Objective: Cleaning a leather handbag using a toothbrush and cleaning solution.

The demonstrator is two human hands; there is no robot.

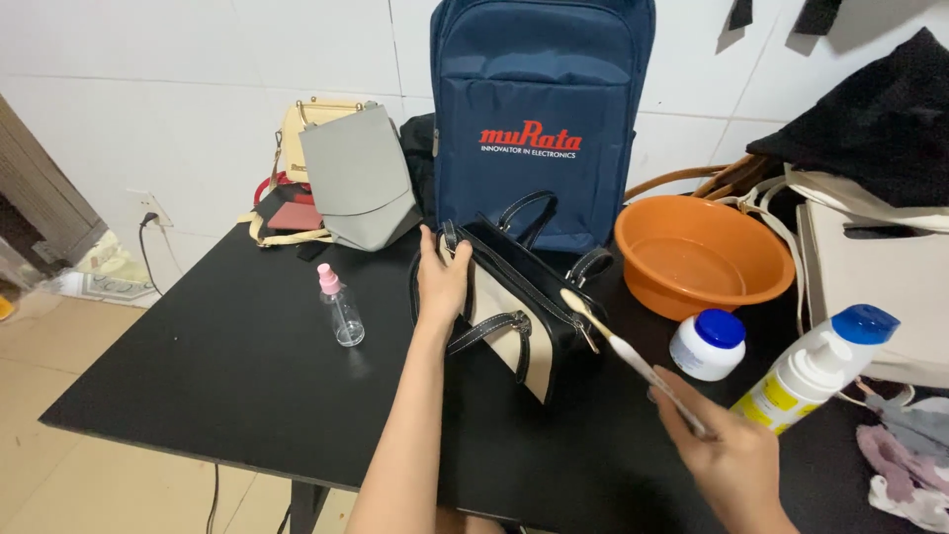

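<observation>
The left hand (pixel 442 280) grips the left end of the black-and-cream handbag (pixel 514 307), which stands on the black table (pixel 227 366) in front of the navy backpack (pixel 542 109). The right hand (pixel 727 455) is closed around a toothbrush (pixel 608 336), whose bristle head seems to touch the handbag's top edge. An orange basin (pixel 704 259) sits just right of the handbag.

I'm in what looks like a home room used for cleaning bags. My black table (pixel 227 366) stands against a white tiled wall (pixel 178 89), with a tan tiled floor (pixel 30 396) at left. Bags (pixel 346 178) crowd the far edge, beside an orange basin (pixel 702 255) and cleaner bottles (pixel 816 371).
</observation>
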